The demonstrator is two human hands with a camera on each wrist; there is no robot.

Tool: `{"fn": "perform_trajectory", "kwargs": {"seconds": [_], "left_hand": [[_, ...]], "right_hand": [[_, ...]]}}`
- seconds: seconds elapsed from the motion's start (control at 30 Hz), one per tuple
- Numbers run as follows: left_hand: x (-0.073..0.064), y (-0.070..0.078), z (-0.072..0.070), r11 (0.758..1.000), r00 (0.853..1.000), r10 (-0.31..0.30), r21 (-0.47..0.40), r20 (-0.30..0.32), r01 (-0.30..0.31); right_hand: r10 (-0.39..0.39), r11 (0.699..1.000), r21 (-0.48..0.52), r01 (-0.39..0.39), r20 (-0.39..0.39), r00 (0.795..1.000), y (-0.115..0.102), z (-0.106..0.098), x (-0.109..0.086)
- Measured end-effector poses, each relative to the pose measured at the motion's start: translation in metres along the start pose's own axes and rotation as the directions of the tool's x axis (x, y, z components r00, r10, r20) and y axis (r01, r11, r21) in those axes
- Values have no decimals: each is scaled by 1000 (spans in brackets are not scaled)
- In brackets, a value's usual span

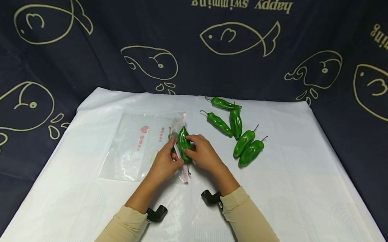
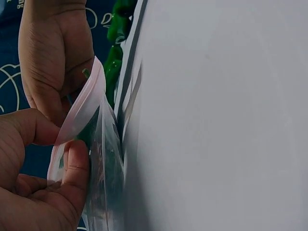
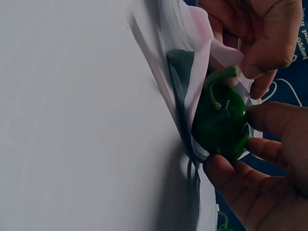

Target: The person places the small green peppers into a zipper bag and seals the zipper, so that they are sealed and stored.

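A clear zip bag (image 1: 127,146) with a pink-edged mouth and red printed marks lies flat on the table. My left hand (image 1: 164,164) pinches the bag's edge, thumb and fingers on either side of the plastic in the left wrist view. With curled fingers, my right hand (image 1: 206,154) holds a green pepper (image 1: 184,145) at the mouth. In the right wrist view that pepper (image 3: 221,120) sits between the pink edges, stem towards the camera. Behind the plastic, another green shape (image 3: 180,65) shows; its outline is partly hidden.
Several more green peppers lie right of the bag, including one pepper (image 1: 219,123) near the far side and one pepper (image 1: 251,153) closer to me. A white cloth (image 1: 293,205) covers the table. Behind it hangs a dark curtain (image 1: 187,33) with fish drawings.
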State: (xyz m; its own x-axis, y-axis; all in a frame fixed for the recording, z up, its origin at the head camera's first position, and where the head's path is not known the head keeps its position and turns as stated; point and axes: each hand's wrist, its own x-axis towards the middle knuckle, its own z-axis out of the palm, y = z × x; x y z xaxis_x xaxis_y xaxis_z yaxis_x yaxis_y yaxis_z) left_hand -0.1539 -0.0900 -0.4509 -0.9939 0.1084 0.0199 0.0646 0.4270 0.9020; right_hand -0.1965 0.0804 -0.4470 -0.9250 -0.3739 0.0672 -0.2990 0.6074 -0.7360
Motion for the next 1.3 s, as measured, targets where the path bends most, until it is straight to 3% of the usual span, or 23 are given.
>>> {"fn": "perform_trajectory", "kwargs": {"seconds": [0.63, 1.03, 1.3], "left_hand": [[-1, 0, 2, 1000, 1000, -4, 3, -1, 4], [-2, 5, 1, 1000, 1000, 12, 5, 1, -12], [-2, 8, 0, 999, 999, 39, 22, -10, -38]], "right_hand": [[22, 1000, -11, -22, 8, 1000, -5, 4, 2], [52, 994, 95, -56, 48, 997, -4, 4, 2], [101, 972, 205, -117, 84, 991, -5, 7, 2]]}}
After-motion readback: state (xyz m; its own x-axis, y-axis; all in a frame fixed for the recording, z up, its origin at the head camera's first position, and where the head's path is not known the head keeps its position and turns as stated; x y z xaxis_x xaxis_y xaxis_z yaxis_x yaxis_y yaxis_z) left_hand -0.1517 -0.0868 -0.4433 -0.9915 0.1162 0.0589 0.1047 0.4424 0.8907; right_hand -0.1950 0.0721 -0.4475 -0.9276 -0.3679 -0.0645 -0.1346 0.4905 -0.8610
